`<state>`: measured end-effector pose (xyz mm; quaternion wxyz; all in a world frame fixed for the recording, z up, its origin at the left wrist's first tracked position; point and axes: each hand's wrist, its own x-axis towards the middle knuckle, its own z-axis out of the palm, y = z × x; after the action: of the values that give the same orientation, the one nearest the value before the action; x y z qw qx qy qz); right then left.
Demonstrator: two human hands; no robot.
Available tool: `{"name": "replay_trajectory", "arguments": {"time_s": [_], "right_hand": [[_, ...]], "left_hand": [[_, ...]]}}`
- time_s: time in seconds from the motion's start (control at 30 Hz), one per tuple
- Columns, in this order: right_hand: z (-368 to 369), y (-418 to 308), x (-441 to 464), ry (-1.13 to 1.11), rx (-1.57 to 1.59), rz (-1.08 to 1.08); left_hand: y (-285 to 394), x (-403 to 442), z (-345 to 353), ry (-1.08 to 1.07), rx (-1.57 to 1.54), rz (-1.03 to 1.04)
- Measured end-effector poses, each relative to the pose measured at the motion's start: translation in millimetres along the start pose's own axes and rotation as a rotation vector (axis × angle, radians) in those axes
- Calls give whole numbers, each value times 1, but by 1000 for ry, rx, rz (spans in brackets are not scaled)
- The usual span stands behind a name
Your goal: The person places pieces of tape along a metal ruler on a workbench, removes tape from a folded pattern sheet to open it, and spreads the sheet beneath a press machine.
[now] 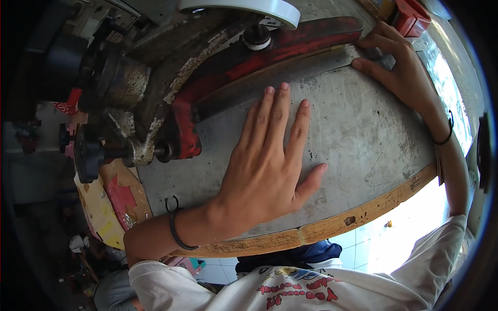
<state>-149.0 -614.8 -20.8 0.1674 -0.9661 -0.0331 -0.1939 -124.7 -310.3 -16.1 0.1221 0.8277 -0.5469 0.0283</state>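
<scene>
My left hand [270, 160] lies palm down and open on a grey metal sheet [358, 135], its fingers pointing toward a red and black bar [280, 49]. A flat grey metal strip [311, 71] runs along the near side of the bar. At the bar's far right end, my right hand [402, 72] is bent, with thumb and fingers closed about the end of the strip. What lies between those fingers is partly hidden. Scratches and dark specks cover the sheet.
A worn wooden edge [332, 225] borders the sheet on my side. To the left stands a machine frame with a black knob [87, 153]. A white ring [280, 13] sits above the bar, and a red container [411, 18] is at the top right.
</scene>
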Motion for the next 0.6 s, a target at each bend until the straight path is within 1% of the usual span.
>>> {"name": "replay_trajectory", "arguments": {"time_s": [0.13, 0.2, 0.33, 0.6], "right_hand": [[-3, 3, 4, -11, -14, -35], [-5, 3, 6, -50, 26, -11], [-5, 7, 6, -76, 66, -8], [-2, 6, 6, -28, 29, -42]], "left_hand": [[0, 1, 1, 14, -83, -35], [1, 1, 2, 28, -104, -47], [1, -1, 3, 18, -89, -53], [1, 0, 2, 25, -10, -29]]}}
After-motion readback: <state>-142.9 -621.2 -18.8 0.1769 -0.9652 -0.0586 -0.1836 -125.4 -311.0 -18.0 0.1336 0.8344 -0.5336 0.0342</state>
